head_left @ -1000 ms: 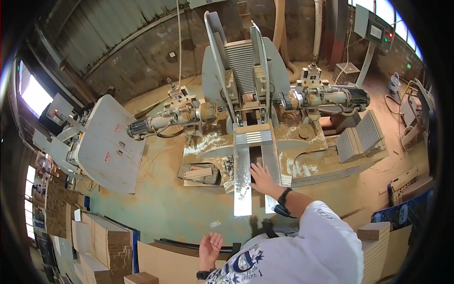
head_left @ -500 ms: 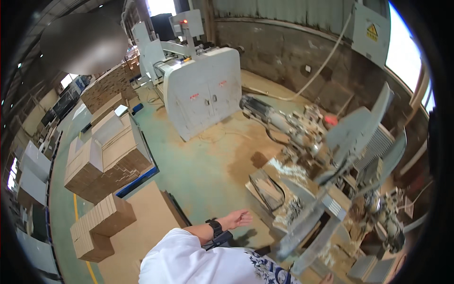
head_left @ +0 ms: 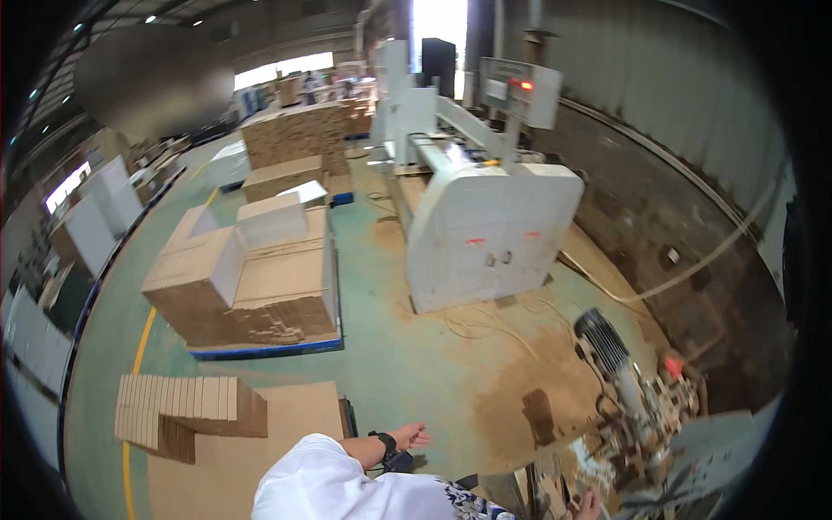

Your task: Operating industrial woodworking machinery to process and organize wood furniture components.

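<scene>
My left hand [head_left: 409,435], with a dark watch on its wrist, hangs over the green floor at the lower middle. It holds nothing, and its fingers are loosely stretched out. At the lower edge, my right hand [head_left: 588,504] shows only in part, beside a dusty machine [head_left: 637,412] with a dark ribbed motor. Its fingers look apart, with nothing visible in them. Nearest my left arm is a large brown board [head_left: 299,407], bearing a row of cut board pieces [head_left: 186,399] at its far left.
Ahead on a blue pallet [head_left: 269,350] are stacked brown boards [head_left: 282,269]. A large white machine [head_left: 494,238] with a control panel [head_left: 520,91] stands to the right of them. A cable [head_left: 641,299] runs over the floor near the wall. More board stacks [head_left: 295,139] are farther back.
The view has swung right and up, so the white machine and pallet sit more centrally and the dusty machine lies lower. My left hand stays low, empty. My right hand shows more.
</scene>
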Tool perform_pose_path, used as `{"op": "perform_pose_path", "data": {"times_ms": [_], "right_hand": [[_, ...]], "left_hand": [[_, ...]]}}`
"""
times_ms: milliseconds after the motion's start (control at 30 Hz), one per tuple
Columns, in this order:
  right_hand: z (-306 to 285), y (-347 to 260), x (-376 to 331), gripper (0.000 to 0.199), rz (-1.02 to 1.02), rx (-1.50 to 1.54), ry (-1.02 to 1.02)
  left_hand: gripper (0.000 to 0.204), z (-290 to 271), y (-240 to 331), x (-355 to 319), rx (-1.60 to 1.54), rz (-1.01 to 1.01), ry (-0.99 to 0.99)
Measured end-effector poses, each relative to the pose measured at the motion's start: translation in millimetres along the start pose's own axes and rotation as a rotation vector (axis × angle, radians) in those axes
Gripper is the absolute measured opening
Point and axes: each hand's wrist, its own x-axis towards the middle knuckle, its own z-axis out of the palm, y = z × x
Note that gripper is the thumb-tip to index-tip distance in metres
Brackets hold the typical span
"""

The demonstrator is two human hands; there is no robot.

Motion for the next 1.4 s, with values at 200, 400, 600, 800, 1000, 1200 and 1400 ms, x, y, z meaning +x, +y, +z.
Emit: {"op": "perform_pose_path", "data": {"times_ms": [200,400,600,800,1000,1200,1400], "right_hand": [[131.0,-54.4,102.2,0.051,0.162,0.300,-0.418],[268.8,-98.0,221.2,0.021,0.194,0.373,-0.638],[379.7,-190.5,294.2,0.026,0.090,0.269,-0.727],[496.7,-244.4,334.5,0.029,0.020,0.086,-0.926],[619.8,-318.1,294.2,0.034,-0.129,-0.101,-1.124],[723.6,-348.7,312.4,0.033,-0.096,-0.277,-1.265],[815.6,-382.5,343.1,0.047,-0.047,-0.504,-1.189]], "left_hand": [[0.039,-117.0,33.8,32.1,-0.077,0.065,0.318],[0.039,-199.7,52.3,12.5,0.807,0.307,0.811],[0.038,-218.0,54.1,-15.0,0.347,-0.083,0.833],[0.037,-199.9,110.7,10.0,0.082,0.055,0.797],[0.033,-258.1,174.8,51.1,-0.097,0.020,0.666],[0.027,-408.5,207.8,117.0,0.420,-0.019,0.733],[0.033,-470.6,343.5,128.0,0.191,0.142,0.890]]}}
